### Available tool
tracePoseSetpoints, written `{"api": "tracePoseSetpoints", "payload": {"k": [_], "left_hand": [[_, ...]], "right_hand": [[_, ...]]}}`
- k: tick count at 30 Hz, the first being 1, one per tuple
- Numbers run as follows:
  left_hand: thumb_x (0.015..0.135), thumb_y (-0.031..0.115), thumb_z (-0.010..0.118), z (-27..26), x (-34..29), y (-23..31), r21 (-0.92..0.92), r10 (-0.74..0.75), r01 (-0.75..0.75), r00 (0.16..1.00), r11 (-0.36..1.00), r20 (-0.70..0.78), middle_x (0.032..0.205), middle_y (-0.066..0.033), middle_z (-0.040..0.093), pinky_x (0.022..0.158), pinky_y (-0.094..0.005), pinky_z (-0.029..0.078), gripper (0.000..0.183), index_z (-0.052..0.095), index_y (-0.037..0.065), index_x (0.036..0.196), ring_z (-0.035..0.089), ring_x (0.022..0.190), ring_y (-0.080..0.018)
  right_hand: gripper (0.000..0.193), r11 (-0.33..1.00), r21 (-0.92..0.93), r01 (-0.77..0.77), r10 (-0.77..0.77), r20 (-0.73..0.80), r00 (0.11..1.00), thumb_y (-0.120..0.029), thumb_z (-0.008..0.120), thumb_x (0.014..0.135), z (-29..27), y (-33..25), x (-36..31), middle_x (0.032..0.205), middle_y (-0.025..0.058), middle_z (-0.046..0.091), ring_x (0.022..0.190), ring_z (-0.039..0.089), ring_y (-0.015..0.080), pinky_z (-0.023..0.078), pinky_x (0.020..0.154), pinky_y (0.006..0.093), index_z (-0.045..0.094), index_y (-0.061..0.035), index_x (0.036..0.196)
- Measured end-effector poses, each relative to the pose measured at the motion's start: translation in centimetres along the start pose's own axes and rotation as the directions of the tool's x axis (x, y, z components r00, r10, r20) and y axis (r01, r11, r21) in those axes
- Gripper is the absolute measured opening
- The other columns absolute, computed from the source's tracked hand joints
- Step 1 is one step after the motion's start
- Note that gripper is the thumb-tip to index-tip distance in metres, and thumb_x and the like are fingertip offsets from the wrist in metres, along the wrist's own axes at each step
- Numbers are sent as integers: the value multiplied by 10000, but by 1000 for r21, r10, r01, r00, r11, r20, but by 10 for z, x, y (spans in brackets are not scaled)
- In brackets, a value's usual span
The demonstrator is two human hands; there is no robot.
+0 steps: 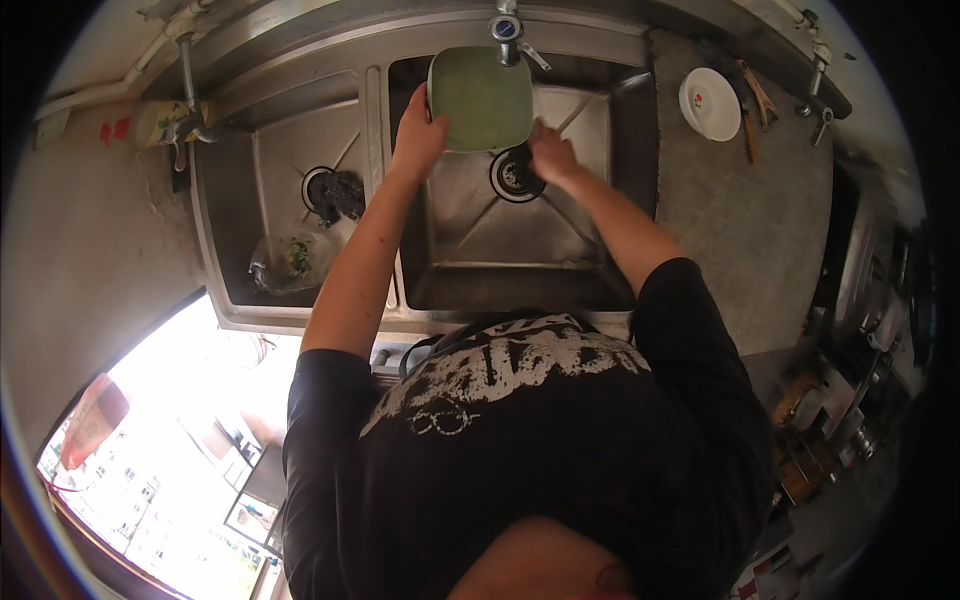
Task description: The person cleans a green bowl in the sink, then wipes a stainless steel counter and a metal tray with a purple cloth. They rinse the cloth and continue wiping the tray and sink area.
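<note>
A green square dish (482,100) with rounded corners is held under the tap (507,30), above the right sink basin (470,225). My left hand (418,138) grips its left edge, with the thumb along the near side. By the dish's lower right corner, my right hand (553,157) is curled and a little blurred. Next to its fingers is a dark patch that partly covers the drain (515,177); whether the hand holds it, I cannot make out.
In the left basin (235,205), a dark grey scrubber-like clump (337,196) lies by the drain, near a clear plastic bag (292,260) with green scraps. A white bowl (708,104) and wooden-handled utensils (750,135) rest on the right counter (745,240).
</note>
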State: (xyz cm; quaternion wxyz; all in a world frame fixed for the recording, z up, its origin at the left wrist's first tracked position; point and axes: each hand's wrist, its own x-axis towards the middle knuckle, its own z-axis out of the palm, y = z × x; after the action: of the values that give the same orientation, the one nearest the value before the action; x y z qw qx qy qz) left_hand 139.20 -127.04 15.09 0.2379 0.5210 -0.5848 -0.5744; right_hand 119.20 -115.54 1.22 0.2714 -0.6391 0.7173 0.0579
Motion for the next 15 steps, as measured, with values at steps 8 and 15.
{"api": "tracePoseSetpoints", "payload": {"k": [8,15], "left_hand": [[749,-23,473,6,-7,-20,22,103,-102,991,995,-84,1201,-165,533,967,-341,385,572,378,-2,1313,508,1134,-252],[794,-17,434,11,-2,-40,-274,-80,58,994,960,-72,1290,-121,470,993,-302,348,578,333,37,1362,467,1157,-211]], "right_hand": [[460,998,68,-3,6,-51,999,-75,642,703,64,-6,5,1215,168,515,1135,484,333,465,865,452,573,-86,1157],[343,350,935,63,444,-224,868,-62,597,699,-43,14,5,1038,162,534,993,553,300,461,845,356,611,-28,1040]]}}
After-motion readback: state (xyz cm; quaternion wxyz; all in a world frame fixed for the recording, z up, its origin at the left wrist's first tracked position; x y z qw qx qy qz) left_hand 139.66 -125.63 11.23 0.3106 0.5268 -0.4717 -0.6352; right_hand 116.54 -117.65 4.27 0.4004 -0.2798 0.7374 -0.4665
